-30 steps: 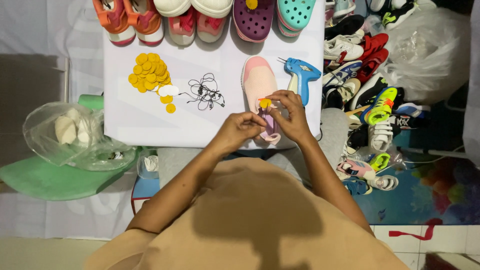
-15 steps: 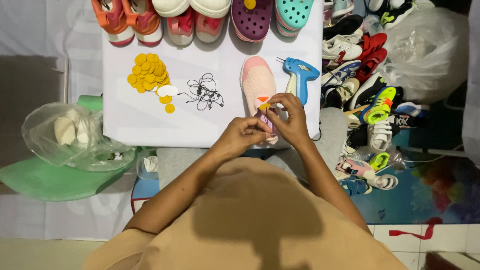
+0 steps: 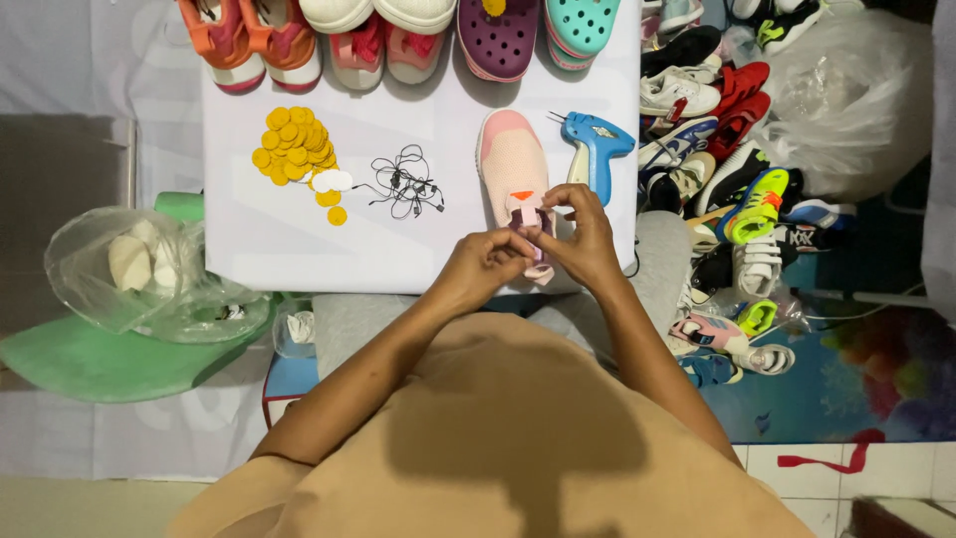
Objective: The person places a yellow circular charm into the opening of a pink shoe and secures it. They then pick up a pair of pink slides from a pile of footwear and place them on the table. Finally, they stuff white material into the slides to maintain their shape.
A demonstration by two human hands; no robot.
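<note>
pink knit fabric sits under my fingertips: a small pink shoe (image 3: pixel 515 174) lies on the white table (image 3: pixel 269 249), toe pointing away from me, heel end near the table's front edge. my left hand (image 3: pixel 485 267) and my right hand (image 3: pixel 581 239) meet over the heel end of it, fingertips touching each other. both sets of fingers are curled in close, pinching at the pale strap by the shoe's opening, just below a little orange triangle on the tongue. whether something small is caught between my fingertips i cannot tell, as my knuckles cover that spot.

just beside the shoe, on its right, a blue tagging gun (image 3: pixel 596 144) lies with its needle end pointing away from me, and my right hand is near its handle. to the left of the shoe lies a tangle of thin black strings (image 3: pixel 406 184), and further left a heap of round yellow tags (image 3: pixel 292 147) with a white one at its edge. along the far edge of the table stand more shoes in a row: orange, pink, white, a purple clog (image 3: pixel 498 40) and a teal clog (image 3: pixel 583 22). on the floor to my right is a pile of mixed shoes (image 3: pixel 727 179); to my left a clear plastic bag (image 3: pixel 149 269) rests on something green.
</note>
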